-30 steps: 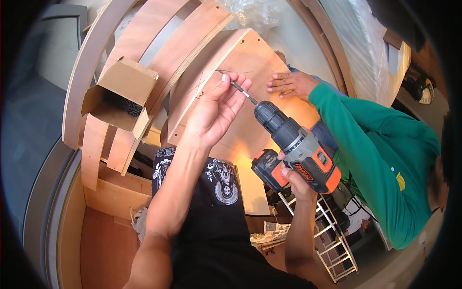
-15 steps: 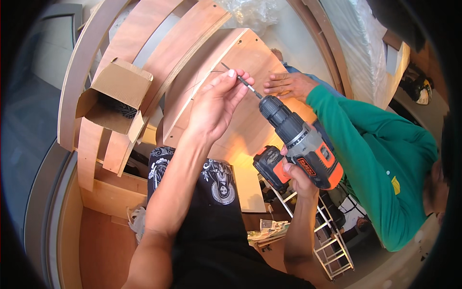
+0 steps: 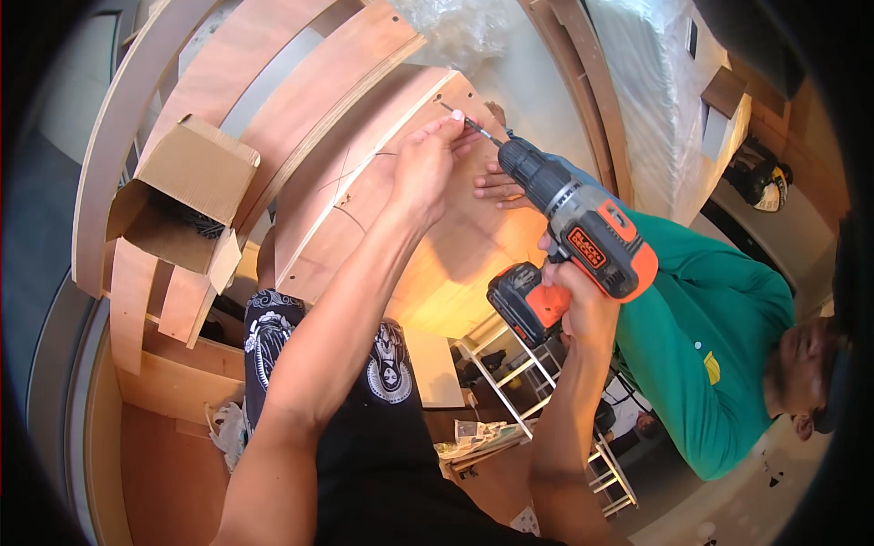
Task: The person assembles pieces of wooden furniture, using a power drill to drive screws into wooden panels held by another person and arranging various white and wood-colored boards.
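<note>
My right hand (image 3: 583,296) is wrapped round the handle of an orange and black cordless drill (image 3: 592,241). A long thin bit (image 3: 482,130) runs from its chuck toward my left hand (image 3: 426,159). There the thumb and fingers pinch a thin dark screw (image 3: 445,106) in line with the bit, its point sticking out beyond the fingertips. Both are above the corner of a pale plywood panel (image 3: 364,196), which has several drilled holes near its edges. I cannot tell whether the screw's point touches the wood.
A co-worker in a green sleeve (image 3: 674,337) rests a hand (image 3: 499,187) on the panel. An open cardboard box (image 3: 205,155) holding dark screws sits on curved plywood ribs (image 3: 328,82). A ladder (image 3: 519,373) lies below, and plastic-wrapped boards (image 3: 655,109) stand at the right.
The drill and my left hand have moved up toward the panel's far corner, with the screw still pinched. The view has shifted, and the co-worker's hand now appears partly behind the drill.
</note>
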Tool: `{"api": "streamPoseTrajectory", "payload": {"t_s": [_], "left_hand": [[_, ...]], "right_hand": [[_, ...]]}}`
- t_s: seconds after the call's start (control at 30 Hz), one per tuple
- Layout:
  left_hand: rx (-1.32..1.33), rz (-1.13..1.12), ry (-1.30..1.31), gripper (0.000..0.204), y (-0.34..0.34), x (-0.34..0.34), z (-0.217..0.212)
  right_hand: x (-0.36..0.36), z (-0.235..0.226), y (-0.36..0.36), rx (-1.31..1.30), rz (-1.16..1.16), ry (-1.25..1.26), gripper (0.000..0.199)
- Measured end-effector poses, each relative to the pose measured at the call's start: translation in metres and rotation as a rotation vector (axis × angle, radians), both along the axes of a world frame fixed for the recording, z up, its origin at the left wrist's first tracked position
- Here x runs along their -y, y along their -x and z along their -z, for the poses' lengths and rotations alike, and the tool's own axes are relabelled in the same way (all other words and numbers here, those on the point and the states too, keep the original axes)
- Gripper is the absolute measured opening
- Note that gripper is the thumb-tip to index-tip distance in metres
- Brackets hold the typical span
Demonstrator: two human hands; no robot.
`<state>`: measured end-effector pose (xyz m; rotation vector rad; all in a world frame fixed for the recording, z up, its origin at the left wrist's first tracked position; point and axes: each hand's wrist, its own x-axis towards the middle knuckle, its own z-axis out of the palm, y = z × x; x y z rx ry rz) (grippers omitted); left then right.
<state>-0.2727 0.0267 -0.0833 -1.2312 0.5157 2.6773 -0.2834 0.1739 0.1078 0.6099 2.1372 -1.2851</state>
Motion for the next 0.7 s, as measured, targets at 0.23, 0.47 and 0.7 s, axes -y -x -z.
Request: {"api": "streamPoseTrajectory", "payload": {"t_s": [0.23, 0.47, 0.7], "left_hand": [[0.062, 0.075, 0.086, 0.03, 0.002, 0.002, 0.006], [0.035, 0.031, 0.013, 0.03, 0.005, 0.005, 0.003], [0.085, -0.04, 1.051, 0.031, -0.024, 0.003, -0.042]], "right_hand": [[0.023, 0.001, 0.009, -0.042, -0.07, -0.078, 0.032], [0.042, -0.018, 0.052, 0.008, -0.221, -0.169, 0.019], [0.062, -0.027, 0.068, 0.028, -0.51, -0.326, 0.019]]}}
